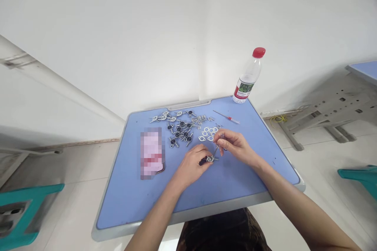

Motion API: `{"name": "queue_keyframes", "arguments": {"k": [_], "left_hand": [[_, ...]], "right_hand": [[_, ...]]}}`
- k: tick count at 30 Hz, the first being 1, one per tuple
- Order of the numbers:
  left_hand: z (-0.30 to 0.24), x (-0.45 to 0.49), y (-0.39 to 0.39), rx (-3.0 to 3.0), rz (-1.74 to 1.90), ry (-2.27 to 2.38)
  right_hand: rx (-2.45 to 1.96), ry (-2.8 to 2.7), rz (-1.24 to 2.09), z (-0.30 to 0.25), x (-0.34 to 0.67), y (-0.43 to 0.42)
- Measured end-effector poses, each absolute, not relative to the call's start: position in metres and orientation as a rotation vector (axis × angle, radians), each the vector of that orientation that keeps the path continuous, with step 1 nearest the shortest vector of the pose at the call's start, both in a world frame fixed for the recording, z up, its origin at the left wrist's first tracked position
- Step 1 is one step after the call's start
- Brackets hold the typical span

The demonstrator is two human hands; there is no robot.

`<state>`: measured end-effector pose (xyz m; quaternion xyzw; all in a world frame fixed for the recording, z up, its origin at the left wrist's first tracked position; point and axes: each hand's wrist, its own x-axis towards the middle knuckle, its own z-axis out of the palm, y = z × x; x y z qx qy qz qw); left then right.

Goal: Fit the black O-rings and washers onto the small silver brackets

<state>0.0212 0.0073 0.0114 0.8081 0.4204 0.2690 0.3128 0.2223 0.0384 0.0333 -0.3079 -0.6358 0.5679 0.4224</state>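
My left hand [193,166] grips a small metal fitting [209,159] with a dark part at its side, just above the blue desktop [132,204]. My right hand [235,147] pinches a thin metal shaft [217,150], probably a small screwdriver, with its tip at the fitting. The fingers hide its upper end. Beyond my hands lies a loose spread of metal fittings with black centres [179,127]. Flat pale lugged rings [207,133] lie closest to my right fingers.
A red-handled screwdriver [228,117] lies near the far edge of the desk. A pixelated flat object [152,153] lies at the left, and a red-capped water bottle [246,80] stands at the far corner. Teal stools and another desk stand nearby.
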Motion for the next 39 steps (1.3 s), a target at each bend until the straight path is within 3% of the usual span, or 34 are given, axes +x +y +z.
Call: {"name": "queue_keyframes", "arguments": {"k": [39], "left_hand": [[0.013,0.022,0.005,2.126,0.682,1.132]], "right_hand": [[-0.767,-1.982,1.064,0.038,0.221,0.03]]}}
